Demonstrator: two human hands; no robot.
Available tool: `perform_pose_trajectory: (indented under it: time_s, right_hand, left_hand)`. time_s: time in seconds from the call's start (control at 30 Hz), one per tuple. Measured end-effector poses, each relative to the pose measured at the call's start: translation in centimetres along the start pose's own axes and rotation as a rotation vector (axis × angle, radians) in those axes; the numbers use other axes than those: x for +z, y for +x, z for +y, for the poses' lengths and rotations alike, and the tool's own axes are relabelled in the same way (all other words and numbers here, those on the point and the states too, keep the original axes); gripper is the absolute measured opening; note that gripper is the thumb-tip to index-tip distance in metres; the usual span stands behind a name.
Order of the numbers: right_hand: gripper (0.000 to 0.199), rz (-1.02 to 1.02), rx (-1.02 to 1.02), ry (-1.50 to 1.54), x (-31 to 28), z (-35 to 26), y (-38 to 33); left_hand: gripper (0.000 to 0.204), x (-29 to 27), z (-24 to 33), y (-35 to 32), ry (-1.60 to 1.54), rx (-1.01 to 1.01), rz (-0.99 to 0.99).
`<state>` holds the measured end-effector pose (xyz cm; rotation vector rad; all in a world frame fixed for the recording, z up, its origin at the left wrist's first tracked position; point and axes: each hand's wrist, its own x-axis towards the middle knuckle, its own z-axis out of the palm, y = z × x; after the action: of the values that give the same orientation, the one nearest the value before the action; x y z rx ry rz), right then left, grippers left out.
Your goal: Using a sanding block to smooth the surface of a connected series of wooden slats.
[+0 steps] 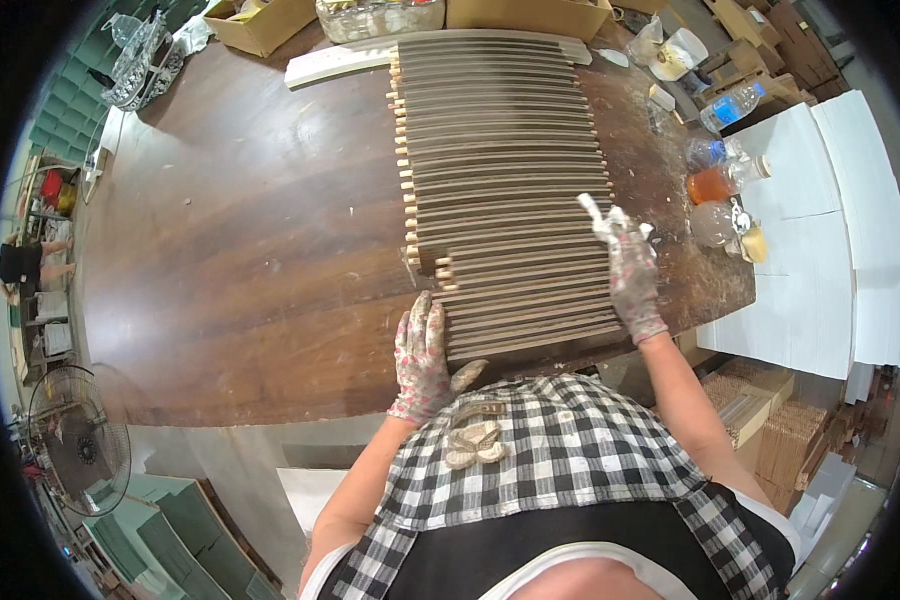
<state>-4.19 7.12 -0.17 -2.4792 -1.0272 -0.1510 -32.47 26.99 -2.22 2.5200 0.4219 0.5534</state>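
Many thin dark wooden strips [505,150] lie side by side in a long row on the brown table, with pale round pegs [407,185] showing at their left ends. A nearer group of strips [535,310] sits shifted to the right of the others. My left hand [423,355], in a floral glove, rests with extended fingers against the left ends of the nearest strips; its thumb points toward their front edge. At their right ends is my right hand [634,285], also gloved, with its fingers closed on a crumpled white cloth [602,218].
A pale board [335,62] lies behind the strips, near cardboard boxes [265,25]. Plastic bottles [712,187] and a white tub [678,55] stand along the table's right side. White panels [800,230] are beyond the right edge. A fan [80,440] stands at lower left.
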Motion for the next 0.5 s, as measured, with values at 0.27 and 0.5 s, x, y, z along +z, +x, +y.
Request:
perform_pose_trajectory:
  time_s: [0.27, 0.5]
  right_hand:
    - [0.052, -0.008, -0.077, -0.186, 4.1, -2.4, 0.5]
    - [0.049, -0.095, -0.387, 0.143, 5.4, -12.0, 1.3]
  left_hand:
    - [0.112, -0.5, -0.3, 0.6, -0.195, -0.071, -0.009]
    - [0.116, -2.7, 0.1, 2.3, -0.161, -0.033, -0.031]
